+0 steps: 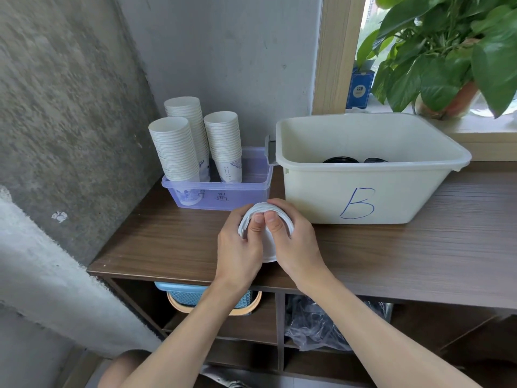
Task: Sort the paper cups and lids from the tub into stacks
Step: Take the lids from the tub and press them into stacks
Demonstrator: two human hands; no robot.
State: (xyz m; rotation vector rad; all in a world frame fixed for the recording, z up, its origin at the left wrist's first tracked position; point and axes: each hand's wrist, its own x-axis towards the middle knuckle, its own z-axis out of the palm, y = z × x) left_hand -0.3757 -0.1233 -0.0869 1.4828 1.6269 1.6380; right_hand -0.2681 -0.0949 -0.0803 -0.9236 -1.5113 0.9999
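Lids are in hand: a small stack of white plastic lids (269,249) sits between my two hands over the front part of the wooden surface (419,247), in front of the gap between the tray and the tub. My left hand (240,247) wraps the stack's left edge, its fingers (257,222) curled round the rims and the thumb pressed on top. My right hand (293,245) grips the right edge the same way, its thumb just beside the left one. Both grips are closed on the stack. I cannot tell whether the stack touches the surface.

To the right of my hands stands the cream plastic tub (321,197), with a blue "B" handwritten on its front wall. Over its front rim I can see the tops of some black lids (340,159) lying on the bottom. I cannot make out how many.

Left of the tub, against the grey wall, is a translucent purple tray (251,191). In its left part stand three upright stacks of white paper cups (174,148), and the lowest cups show blue print.

Behind the tub, a leafy potted plant (447,51) and a blue box (359,88) stand on the window sill. On the shelf under the surface are a blue basket (193,295) and a crumpled plastic bag (321,323).
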